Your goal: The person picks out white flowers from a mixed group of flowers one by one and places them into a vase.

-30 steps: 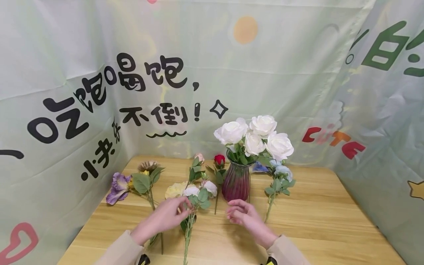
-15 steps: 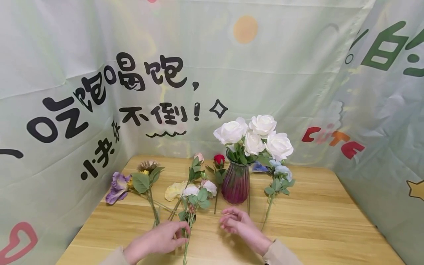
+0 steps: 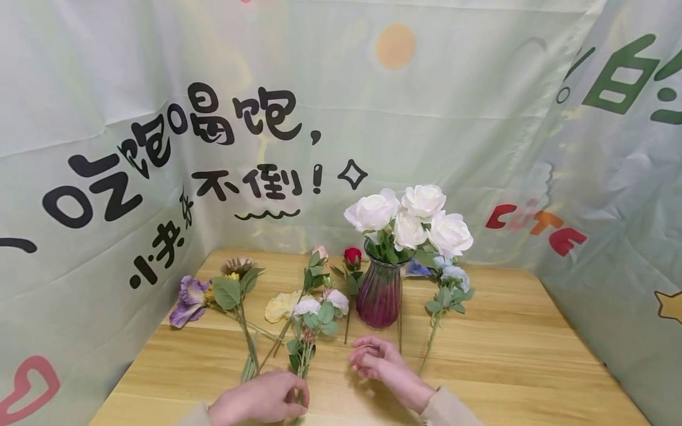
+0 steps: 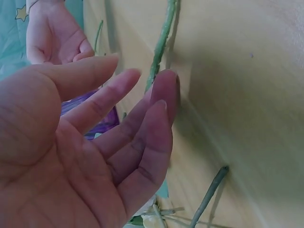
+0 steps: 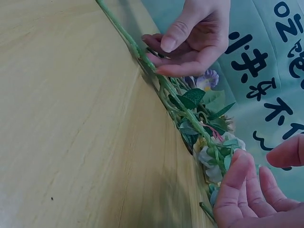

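My left hand [image 3: 263, 397] is at the lower stem [image 4: 162, 45] of a flower spray with pale pink-white blooms [image 3: 307, 306], which lies on the wooden table. Its fingers are loosely bent and the thumb stays apart from them; the fingertips are beside the stem, and whether they touch it I cannot tell. My right hand [image 3: 391, 370] hovers to the right of that spray, fingers relaxed and holding nothing. Behind the right hand stands a ribbed purple glass vase [image 3: 379, 296] holding several white roses [image 3: 409, 228].
Left on the table [image 3: 506, 355] lie a purple flower [image 3: 190, 300] and a brownish flower [image 3: 238, 267]. A yellow flower [image 3: 281, 306], a pink bud [image 3: 320, 254] and a red rose [image 3: 353, 257] lie farther back. Right of the vase is a light-blue spray [image 3: 455, 278]. Printed cloth [image 3: 469, 77] encloses the table.
My left hand has moved from just below the pale blooms down along the stem toward me. My right hand has drawn slightly back from the vase. The flowers look unmoved.
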Demonstrator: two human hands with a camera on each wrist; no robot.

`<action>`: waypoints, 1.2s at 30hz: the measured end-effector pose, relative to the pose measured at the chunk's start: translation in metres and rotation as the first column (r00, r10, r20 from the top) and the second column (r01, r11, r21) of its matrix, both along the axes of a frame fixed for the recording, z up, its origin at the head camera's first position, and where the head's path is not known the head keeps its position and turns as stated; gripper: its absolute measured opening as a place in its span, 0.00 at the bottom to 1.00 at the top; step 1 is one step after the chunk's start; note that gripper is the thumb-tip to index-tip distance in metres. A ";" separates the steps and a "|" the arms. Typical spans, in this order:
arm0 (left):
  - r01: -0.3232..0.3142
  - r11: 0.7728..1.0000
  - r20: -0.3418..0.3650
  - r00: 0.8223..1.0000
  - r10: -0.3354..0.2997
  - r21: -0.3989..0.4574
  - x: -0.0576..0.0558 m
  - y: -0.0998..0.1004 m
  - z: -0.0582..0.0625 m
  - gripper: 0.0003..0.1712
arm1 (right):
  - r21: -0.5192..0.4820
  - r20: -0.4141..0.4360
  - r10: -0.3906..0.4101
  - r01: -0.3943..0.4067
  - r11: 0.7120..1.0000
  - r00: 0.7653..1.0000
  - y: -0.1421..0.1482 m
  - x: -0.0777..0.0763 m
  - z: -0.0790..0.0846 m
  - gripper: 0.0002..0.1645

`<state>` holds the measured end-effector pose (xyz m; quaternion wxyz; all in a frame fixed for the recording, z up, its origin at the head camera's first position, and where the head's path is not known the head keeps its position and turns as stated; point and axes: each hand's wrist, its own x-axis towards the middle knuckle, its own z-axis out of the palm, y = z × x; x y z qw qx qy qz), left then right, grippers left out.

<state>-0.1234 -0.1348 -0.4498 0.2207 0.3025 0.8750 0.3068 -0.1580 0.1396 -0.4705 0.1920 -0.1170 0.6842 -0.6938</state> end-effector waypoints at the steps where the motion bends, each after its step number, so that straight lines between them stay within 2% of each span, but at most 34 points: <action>1: 0.000 1.000 0.001 1.000 0.000 0.002 0.000 0.000 -0.001 0.02 | -0.002 0.001 -0.001 0.001 1.000 1.000 0.000 0.000 0.000 0.26; 9: -0.033 0.997 0.051 0.998 0.029 0.066 -0.004 0.001 -0.011 0.06 | -0.006 0.010 0.001 -0.001 1.000 1.000 -0.002 0.000 0.000 0.27; 13: -0.071 0.994 0.038 0.997 0.068 0.085 -0.007 0.001 -0.017 0.06 | -0.005 0.011 -0.002 0.002 1.000 1.000 -0.002 0.000 0.000 0.27; 20: -0.137 0.983 -0.043 0.989 0.143 0.123 -0.009 0.003 -0.027 0.04 | -0.011 0.014 0.000 0.000 1.000 1.000 -0.003 0.000 -0.001 0.27; 24: -0.182 0.961 -0.068 0.977 0.200 0.208 -0.011 0.002 -0.032 0.04 | -0.011 0.013 0.001 -0.001 1.000 1.000 -0.002 0.000 -0.002 0.27; 27: -0.237 0.924 -0.035 0.965 0.259 0.301 -0.014 0.001 -0.035 0.03 | -0.005 0.007 -0.002 0.002 1.000 1.000 -0.001 -0.001 -0.004 0.26; 29: -0.292 0.886 0.027 0.953 0.302 0.360 -0.016 -0.001 -0.036 0.04 | 0.000 -0.004 -0.007 0.007 1.000 1.000 0.000 -0.002 -0.005 0.26; 31: -0.359 0.842 0.117 0.933 0.341 0.404 -0.018 -0.001 -0.036 0.09 | 0.006 -0.015 -0.015 0.015 1.000 1.000 0.000 -0.003 -0.006 0.26; 33: -0.434 0.787 0.244 0.900 0.360 0.439 -0.021 0.000 -0.035 0.16 | 0.010 -0.026 -0.025 0.025 1.000 0.999 0.001 -0.004 -0.007 0.25; 36: -0.539 0.709 0.440 0.828 0.347 0.455 -0.024 0.001 -0.034 0.22 | 0.013 -0.026 -0.037 0.037 0.999 0.999 0.001 -0.006 -0.007 0.26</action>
